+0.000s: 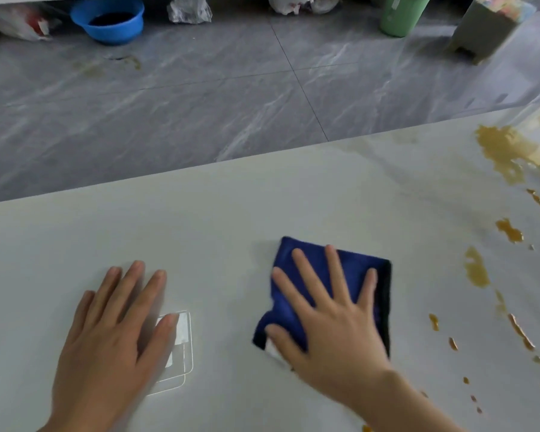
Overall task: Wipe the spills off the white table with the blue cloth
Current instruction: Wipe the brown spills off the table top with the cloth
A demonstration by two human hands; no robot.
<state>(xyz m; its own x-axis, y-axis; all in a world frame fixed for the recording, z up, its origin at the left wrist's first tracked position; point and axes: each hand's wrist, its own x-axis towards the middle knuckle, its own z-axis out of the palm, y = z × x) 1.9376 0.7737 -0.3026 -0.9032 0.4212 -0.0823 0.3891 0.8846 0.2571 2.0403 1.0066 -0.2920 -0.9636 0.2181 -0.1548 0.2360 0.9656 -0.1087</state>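
Two flat, open-fingered grips: right hand (pixel 331 319) on one blue cloth (pixel 296 263), left hand (pixel 113 332) on table (pixel 231 207).

Beyond my table, grey marble-patterned floor tiles (pixel 200 98) fill the upper frame; a blue plastic basin (pixel 107 21) sits upper left, a green cylindrical bin (pixel 401 15) upper right.

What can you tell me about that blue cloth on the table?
The blue cloth is deep blue, soft-looking fabric, folded into a rough square with a dark edge on its right side. It lies flat on the white table. The right hand presses on it with spread, straight fingers. Left of the yellow-brown spills, it does not touch them.
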